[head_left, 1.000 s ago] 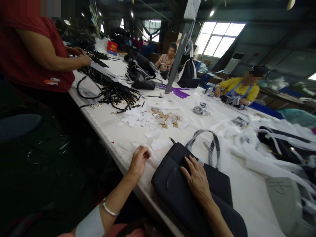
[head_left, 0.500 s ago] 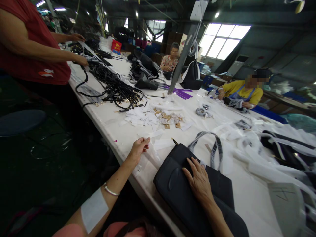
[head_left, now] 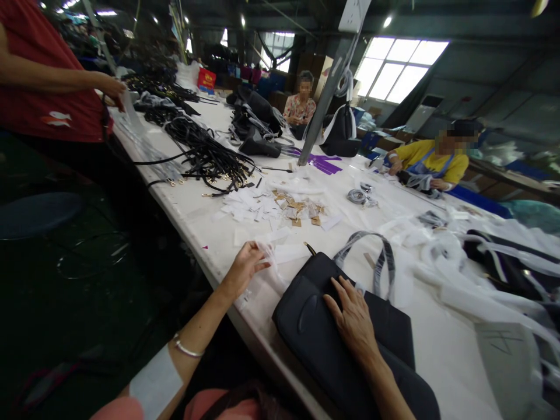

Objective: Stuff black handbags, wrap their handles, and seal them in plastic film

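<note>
A black handbag [head_left: 306, 303] lies on its side at the near edge of the white table [head_left: 192, 227], partly over the edge. My right hand [head_left: 352, 312] rests flat on it, fingers stretched and somewhat spread. The bag's handles [head_left: 385, 262], wrapped in clear film, loop up from its far side. Left of the bag, my left hand [head_left: 247, 268] pinches a thin translucent plastic film [head_left: 275, 271] between thumb and fingers. The film trails from the fingers toward the bag's corner.
White and brown paper tags [head_left: 297, 210] lie scattered beyond my hands. A heap of black straps [head_left: 205, 151] with gold clips is at the left. A metal post [head_left: 321, 105] rises from the table. White wrapping [head_left: 455, 286] and a grey board [head_left: 507, 356] lie at right. Several co-workers sit or stand around.
My left hand has turned slightly and drawn the film up into a gathered strand. My right hand has stayed on the bag. The co-worker in red has pulled a strap leftward.
</note>
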`<state>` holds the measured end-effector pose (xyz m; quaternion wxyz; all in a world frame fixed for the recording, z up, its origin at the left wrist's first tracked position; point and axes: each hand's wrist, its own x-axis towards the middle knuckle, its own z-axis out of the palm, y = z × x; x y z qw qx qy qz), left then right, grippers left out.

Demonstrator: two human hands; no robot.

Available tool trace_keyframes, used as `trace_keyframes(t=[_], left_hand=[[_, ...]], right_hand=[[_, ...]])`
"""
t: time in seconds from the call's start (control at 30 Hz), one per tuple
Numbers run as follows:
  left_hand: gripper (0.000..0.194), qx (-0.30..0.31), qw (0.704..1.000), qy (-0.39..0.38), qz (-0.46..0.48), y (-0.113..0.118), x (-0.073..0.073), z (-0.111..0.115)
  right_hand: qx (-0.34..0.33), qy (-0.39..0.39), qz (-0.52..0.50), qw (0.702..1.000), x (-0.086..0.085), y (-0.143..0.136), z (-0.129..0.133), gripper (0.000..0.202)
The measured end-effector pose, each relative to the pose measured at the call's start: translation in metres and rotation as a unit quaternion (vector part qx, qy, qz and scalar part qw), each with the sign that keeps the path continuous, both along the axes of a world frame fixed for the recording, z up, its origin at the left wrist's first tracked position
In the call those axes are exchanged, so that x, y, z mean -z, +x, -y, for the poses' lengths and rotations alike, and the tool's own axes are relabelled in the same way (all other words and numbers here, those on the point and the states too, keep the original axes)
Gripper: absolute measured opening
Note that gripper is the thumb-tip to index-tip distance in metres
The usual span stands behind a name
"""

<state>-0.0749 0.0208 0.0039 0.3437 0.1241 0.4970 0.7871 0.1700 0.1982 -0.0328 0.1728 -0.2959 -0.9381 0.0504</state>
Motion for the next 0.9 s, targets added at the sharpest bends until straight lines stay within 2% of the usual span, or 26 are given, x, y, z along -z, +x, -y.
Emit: trace_keyframes(t=[0.1,0.17,0.27,0.37,0.47,0.57,0.67,0.8,0.9], left_hand=[[0.046,0.089,0.995,-0.002,-0.045,-0.001,0.002,-0.003],[0.055,0.130,0.991,-0.026,-0.017,-0.002,0.006,-0.007],[0.064,0.203,0.979,-0.016,0.029,-0.005,0.009,-0.011],[0.048,0.251,0.967,-0.008,-0.030,-0.008,0.003,-0.011],[0.024,0.263,0.958,-0.009,-0.112,-0.011,-0.005,-0.005],[0.024,0.276,0.951,-0.006,-0.136,-0.010,-0.009,0.002],[0.024,0.242,0.961,-0.020,-0.132,-0.006,-0.005,0.006],[0.032,0.081,0.987,-0.103,-0.090,0.001,0.010,0.002],[0.036,0.008,0.988,-0.133,-0.072,0.005,0.018,0.000]], right_hand=[[-0.002,0.003,-0.004,1.000,0.002,0.000,-0.001,0.061],[-0.002,0.004,-0.006,1.000,0.002,0.000,-0.001,0.060],[-0.001,0.002,-0.002,1.000,0.001,0.000,-0.001,0.059],[-0.001,-0.001,0.005,1.000,0.000,0.000,0.000,0.061],[-0.004,-0.003,0.004,1.000,-0.001,0.000,0.000,0.060],[-0.002,-0.004,-0.006,1.000,-0.001,0.000,0.000,0.058],[-0.001,-0.004,-0.006,1.000,-0.001,0.000,0.000,0.058],[-0.003,-0.002,-0.001,1.000,-0.002,0.000,0.000,0.060],[-0.004,-0.002,-0.004,1.000,-0.002,0.000,0.001,0.059]])
